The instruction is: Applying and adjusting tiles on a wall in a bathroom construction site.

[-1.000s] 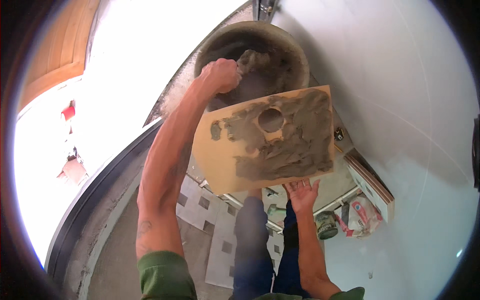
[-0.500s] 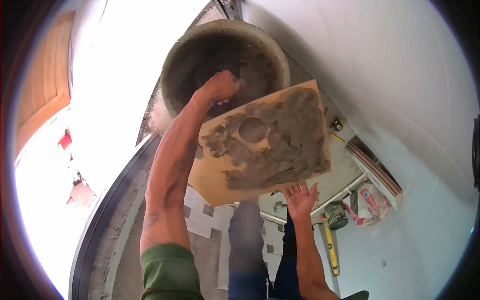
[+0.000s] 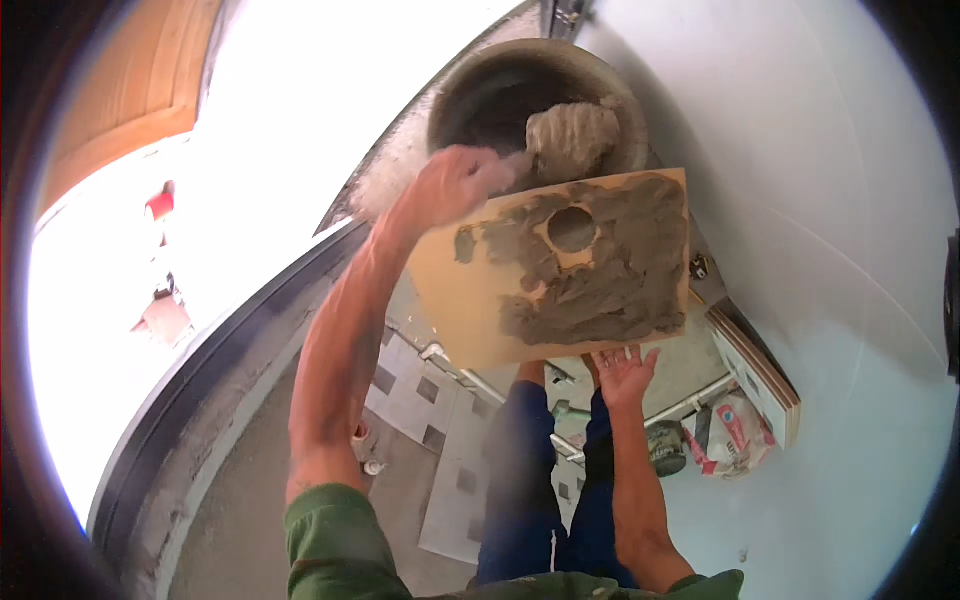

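My left hand [image 3: 462,186], blurred by motion, is closed round the handle of a trowel [image 3: 519,168]. A big lump of wet grey mortar [image 3: 575,140] rides on the trowel and hides its blade, over the near rim of a round tub [image 3: 450,98]. Nearer to me, my right hand [image 3: 626,376] lies palm up under the near edge of a tan tile [image 3: 465,310] and holds it up; some of its fingers are hidden beneath. The tile has a round hole. Grey mortar is spread over its middle and right, while its left part is mostly bare.
A stack of tiles [image 3: 755,380] leans against the white wall on the right, with a tape measure [image 3: 699,267] beyond it. Beside the stack sit a plastic bag [image 3: 730,435] and a dark bucket [image 3: 666,448]. Patterned tiles [image 3: 455,480] cover part of the floor below.
My left hand has come up out of the tub with a lump of mortar on the trowel. The view has shifted, and the tile is tilted less, still on my right hand.
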The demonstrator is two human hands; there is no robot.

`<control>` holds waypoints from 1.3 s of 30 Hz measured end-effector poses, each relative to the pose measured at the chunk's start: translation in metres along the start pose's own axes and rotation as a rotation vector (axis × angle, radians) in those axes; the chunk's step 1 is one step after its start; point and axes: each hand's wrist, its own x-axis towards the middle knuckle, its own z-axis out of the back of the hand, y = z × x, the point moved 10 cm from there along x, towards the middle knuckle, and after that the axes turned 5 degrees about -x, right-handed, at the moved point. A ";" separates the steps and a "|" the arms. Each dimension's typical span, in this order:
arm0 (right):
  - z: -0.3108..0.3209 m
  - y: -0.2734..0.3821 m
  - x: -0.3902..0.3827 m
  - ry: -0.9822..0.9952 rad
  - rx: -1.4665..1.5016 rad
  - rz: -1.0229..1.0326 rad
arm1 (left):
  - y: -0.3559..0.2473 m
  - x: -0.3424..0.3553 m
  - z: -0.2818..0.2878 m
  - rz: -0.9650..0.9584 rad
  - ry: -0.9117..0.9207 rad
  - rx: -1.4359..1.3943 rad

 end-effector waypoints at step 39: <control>0.009 0.001 0.033 0.107 -0.045 -0.098 | -0.065 -0.204 -0.081 0.828 -0.041 0.253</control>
